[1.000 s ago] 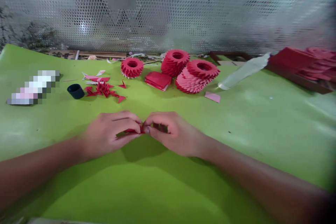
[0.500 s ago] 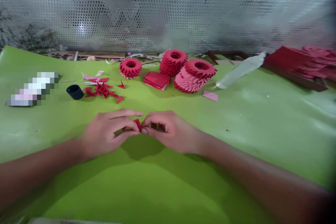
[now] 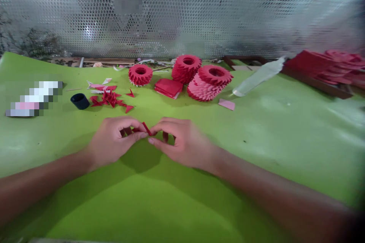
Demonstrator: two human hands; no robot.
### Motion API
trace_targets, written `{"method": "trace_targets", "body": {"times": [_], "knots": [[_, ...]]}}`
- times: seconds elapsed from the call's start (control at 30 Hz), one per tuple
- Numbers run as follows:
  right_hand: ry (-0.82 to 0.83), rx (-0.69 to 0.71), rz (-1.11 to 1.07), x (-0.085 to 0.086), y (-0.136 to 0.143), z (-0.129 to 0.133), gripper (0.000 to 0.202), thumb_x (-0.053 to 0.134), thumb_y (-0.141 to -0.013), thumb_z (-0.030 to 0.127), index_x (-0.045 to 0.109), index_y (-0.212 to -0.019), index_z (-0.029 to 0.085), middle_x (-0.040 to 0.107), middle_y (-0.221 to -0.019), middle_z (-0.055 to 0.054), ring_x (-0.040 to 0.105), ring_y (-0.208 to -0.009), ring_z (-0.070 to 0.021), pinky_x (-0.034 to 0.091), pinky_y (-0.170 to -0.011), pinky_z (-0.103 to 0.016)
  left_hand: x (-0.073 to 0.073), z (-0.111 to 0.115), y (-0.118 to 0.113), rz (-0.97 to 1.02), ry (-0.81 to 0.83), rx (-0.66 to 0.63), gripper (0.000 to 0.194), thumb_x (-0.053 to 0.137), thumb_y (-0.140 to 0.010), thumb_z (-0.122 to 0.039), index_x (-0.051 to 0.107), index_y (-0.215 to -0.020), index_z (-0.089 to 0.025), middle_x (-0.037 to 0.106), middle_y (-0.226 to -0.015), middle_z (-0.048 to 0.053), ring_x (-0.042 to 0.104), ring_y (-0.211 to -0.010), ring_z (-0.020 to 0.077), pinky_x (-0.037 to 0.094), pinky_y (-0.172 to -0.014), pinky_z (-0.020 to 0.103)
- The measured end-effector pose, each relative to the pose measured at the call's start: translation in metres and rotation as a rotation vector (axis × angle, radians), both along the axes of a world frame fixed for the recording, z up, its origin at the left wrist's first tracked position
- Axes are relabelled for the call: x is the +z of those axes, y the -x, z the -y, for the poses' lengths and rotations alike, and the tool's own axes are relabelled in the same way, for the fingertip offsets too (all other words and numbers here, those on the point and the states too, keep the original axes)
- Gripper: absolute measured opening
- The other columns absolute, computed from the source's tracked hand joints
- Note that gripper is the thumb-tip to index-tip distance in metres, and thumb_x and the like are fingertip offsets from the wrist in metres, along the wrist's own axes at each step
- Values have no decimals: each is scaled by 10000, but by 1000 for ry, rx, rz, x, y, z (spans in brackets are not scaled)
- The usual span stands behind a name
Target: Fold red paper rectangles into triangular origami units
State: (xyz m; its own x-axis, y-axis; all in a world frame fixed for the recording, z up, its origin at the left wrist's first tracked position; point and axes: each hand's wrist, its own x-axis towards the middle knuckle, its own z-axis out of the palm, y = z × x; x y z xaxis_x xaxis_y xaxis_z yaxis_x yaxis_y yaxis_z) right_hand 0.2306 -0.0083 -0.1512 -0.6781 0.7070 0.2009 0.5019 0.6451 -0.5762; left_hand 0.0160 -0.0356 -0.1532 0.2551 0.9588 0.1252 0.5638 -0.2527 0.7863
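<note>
Red paper (image 3: 146,128) stands at a slant between our two hands, above the near part of the green surface (image 3: 159,205). Our left hand (image 3: 111,138) has its grip clamped on it, thumb against forefinger. Our right hand (image 3: 182,140) brings its forefinger to the paper's lower end, with the thumb just beneath; we cannot tell whether that grip is closed.

The paper is small and mostly covered by fingers, so we judge that an uneven pinch could skew a crease, a hard pull between the hands could tear it, and a loosened left grip could let it spring open or drop.

Both forearms come in from the lower corners and meet at a wide angle, wrists low, palms turned inward, the right fingers curled into a loop.

Just beyond lie loose folded red pieces (image 3: 110,98), a dark tube (image 3: 84,103) to their left and a pink slip (image 3: 227,104) well to their right. Farther back stand the folded-paper rings (image 3: 207,87), beside a stack of red sheets (image 3: 169,86). A perforated panel (image 3: 182,15) rises behind.
</note>
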Motion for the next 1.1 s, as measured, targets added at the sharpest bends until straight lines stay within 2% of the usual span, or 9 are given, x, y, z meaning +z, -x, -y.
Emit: {"method": "trace_targets", "body": {"times": [0.1,0.27,0.47,0.7,0.77,0.83,0.93,1.0,1.1], "knots": [[-96,-45,-40,-4,2,1,189,632,-955,305,760,-1005,175,776,-929,-49,677,-729,-156,470,-639,-273,-1,0,0,16,15,32,166,683,-889,-358,788,-867,-231,782,-855,-4,649,-687,154,473,-590,250],[-103,-102,-112,-4,3,2,200,618,-969,287,778,-995,169,780,-895,-43,677,-699,-138,454,-586,-248,-9,-2,3,59,16,81,212,672,-891,-412,792,-906,-238,784,-905,20,651,-687,165,470,-546,253],[-174,-92,-205,-3,2,3,204,609,-961,251,779,-950,139,772,-848,-50,660,-662,-121,435,-541,-232,-8,-1,4,192,0,17,200,697,-879,-379,765,-908,-193,758,-862,43,637,-609,132,519,-534,235],[-179,-95,-280,-1,2,5,211,599,-963,243,766,-935,118,749,-794,-46,627,-629,-110,420,-520,-226,-6,2,5,248,4,46,456,704,-872,-415,553,-1237,-188,678,-1065,78,636,-698,141,558,-562,256],[-163,-90,-283,-1,3,6,212,593,-964,240,756,-922,111,739,-789,-46,616,-623,-106,410,-513,-223,-5,1,4,225,28,20,407,650,-898,-429,561,-1207,-178,670,-1035,75,618,-678,136,532,-548,252],[-143,-93,-283,-1,3,6,206,587,-963,230,746,-908,111,728,-781,-43,599,-608,-98,396,-501,-218,-3,0,3,170,51,-8,350,613,-906,-450,604,-1103,-160,658,-889,49,567,-602,125,452,-479,230],[-101,-92,-282,-4,5,6,200,585,-960,228,738,-896,117,711,-761,-32,574,-579,-87,379,-485,-210,-1,0,0,69,70,-53,325,560,-923,-464,646,-886,-153,557,-641,-10,444,-492,107,301,-413,214],[-64,-98,-276,-6,6,6,201,583,-963,244,736,-903,127,707,-765,-28,572,-582,-87,379,-483,-206,0,0,-2,32,74,-64,347,526,-939,-452,643,-799,-156,522,-587,-21,412,-476,102,270,-417,216],[-7,-116,-253,-8,7,5,202,607,-957,290,733,-911,139,713,-791,-26,581,-593,-90,379,-479,-204,0,1,-2,15,87,-64,364,499,-951,-445,650,-783,-158,547,-591,-15,435,-489,106,277,-434,218]]}}
